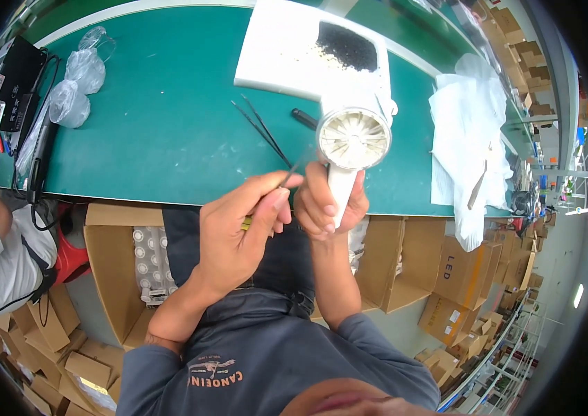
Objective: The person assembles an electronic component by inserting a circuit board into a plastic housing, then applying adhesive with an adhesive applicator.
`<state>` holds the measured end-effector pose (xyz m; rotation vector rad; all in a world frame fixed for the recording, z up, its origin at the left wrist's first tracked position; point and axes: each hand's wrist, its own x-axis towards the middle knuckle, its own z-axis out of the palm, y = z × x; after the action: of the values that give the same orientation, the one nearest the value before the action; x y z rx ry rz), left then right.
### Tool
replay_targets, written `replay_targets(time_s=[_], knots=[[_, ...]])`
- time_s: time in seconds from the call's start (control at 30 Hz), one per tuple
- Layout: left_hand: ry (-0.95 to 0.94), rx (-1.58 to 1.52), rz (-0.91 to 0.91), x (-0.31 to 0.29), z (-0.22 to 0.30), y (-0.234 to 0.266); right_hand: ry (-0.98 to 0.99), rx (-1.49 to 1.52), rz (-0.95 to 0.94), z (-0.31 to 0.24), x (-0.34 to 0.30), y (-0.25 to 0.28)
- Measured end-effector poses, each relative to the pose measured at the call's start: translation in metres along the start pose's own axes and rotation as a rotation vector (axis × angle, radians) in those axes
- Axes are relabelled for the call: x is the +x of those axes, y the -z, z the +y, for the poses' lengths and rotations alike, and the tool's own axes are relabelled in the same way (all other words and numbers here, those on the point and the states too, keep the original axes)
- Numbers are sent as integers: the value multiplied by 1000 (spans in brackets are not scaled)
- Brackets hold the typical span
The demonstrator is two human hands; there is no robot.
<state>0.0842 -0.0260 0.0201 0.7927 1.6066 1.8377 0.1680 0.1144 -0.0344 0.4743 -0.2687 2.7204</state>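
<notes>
My right hand (pixel 330 201) is closed round the white handle of a handheld fan (pixel 355 139), whose round head with radial blades faces up. Pinched between thumb and forefinger of my left hand (pixel 242 222) is a thin pointed tool (pixel 291 175), its tip close to the fan's head; its exact kind is hard to make out. A bit of yellow shows under the left fingers. Black tweezers (pixel 264 130) lie on the green table beyond the left hand. A short black rod (pixel 304 118) lies beside the fan.
Behind the fan, a white tray (pixel 273 59) holds many small black and cream bits. White cloth (pixel 463 132) with tweezers (pixel 477 186) on it drapes over the table's right edge. Plastic bags (pixel 70 102) and a black box (pixel 15 83) stand left. Cartons (pixel 113 277) flank my legs; another person (pixel 3 243) sits left.
</notes>
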Motion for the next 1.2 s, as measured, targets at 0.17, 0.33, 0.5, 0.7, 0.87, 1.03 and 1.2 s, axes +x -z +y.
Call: replay_targets(time_s=[0.17,0.33,0.5,0.7,0.87,1.03,1.2], knots=[[-78,-60,81,6,7,-6,6,9,5,1,1,-2],[-149,-75,94,17,25,-16,12,-97,183,3,-7,-5],[-94,15,120,23,39,-22,14,-244,264,4,-9,-5],[61,-61,194,26,49,-20,84,-508,229,11,1,-10],[14,-129,122,27,37,-8,89,-608,213,16,2,-12],[-1,-143,7,22,27,2,38,-548,174,13,-1,-9],[57,-402,-103,12,17,23,90,-305,280,3,0,-13]])
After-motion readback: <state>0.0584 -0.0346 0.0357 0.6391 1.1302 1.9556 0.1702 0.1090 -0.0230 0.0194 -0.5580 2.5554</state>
